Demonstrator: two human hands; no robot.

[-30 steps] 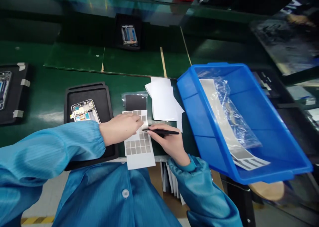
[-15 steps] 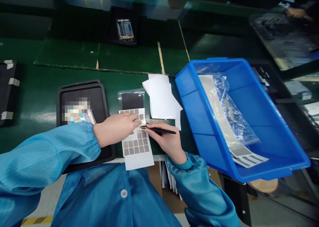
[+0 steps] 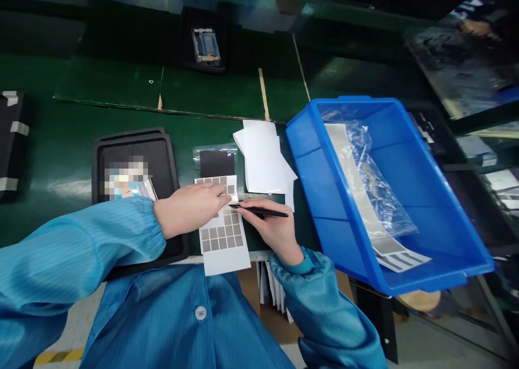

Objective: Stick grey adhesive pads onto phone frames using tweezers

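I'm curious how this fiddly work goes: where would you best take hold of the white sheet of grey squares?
Probably by the sheet's bare white margin at its near end, coming from the near side. That strip carries no grey squares, and it seems to overhang the edge of the green bench, so it could likely be pinched from above and below.

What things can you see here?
workbench: 1, green, underneath
tray: 1, black, left of the hands
blurred object: 1, mixed colours, on tray
sheet of grey pads: 1, white and grey, under left fingers
tweezers: 1, black, in right hand
paper stack: 1, white, beyond the hands
plastic bin: 1, blue, right side
plastic bag: 1, clear, in the bin
left hand: 1, bare, on the sheet
right hand: 1, bare, holding tweezers
sleeves: 2, blue, on both arms
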